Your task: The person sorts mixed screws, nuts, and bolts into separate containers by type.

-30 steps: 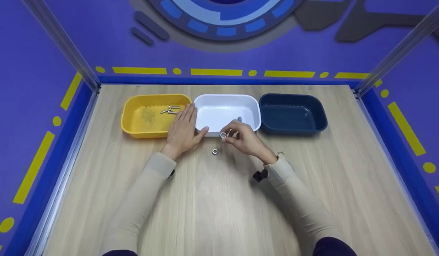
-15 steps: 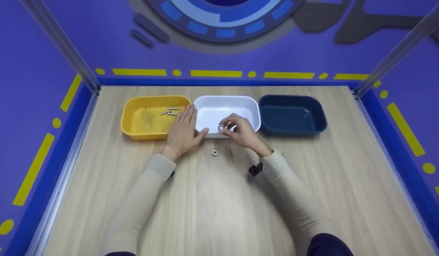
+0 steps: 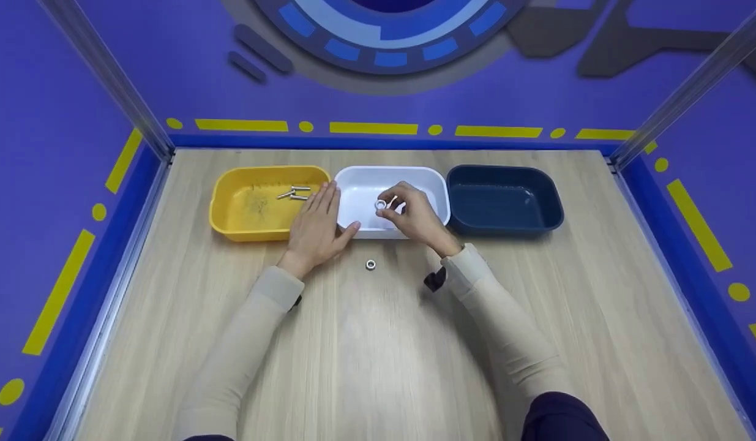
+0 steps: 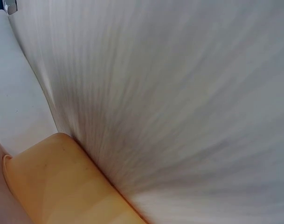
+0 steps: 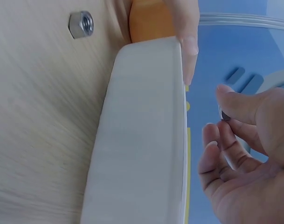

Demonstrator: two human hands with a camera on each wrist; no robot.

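Note:
Between thumb and fingertips, my right hand [image 3: 419, 214] pinches a metal hex nut [image 3: 380, 204] above the white bin [image 3: 378, 234]. In the right wrist view only the edge of this nut [image 5: 224, 115] shows. My left hand [image 3: 315, 231] lies with straight fingers across the adjoining rims of the yellow bin [image 3: 255, 236] and the white one, its thumb at the white bin's front edge. A second hex nut [image 3: 370, 264] lies on the table in front of the white bin. The right hand covers part of the white bin's floor.
Several metal bolts [image 3: 300, 188] lie in the yellow bin, near its right side. A dark blue bin [image 3: 506, 231] stands beside the white one on the right. Printed blue panels [image 3: 390, 104] close off the back and sides of the wooden table [image 3: 378, 355].
My right hand has carried the pinched nut forward from the white bin's front edge to over its inside. The left hand and the nut on the table have stayed put.

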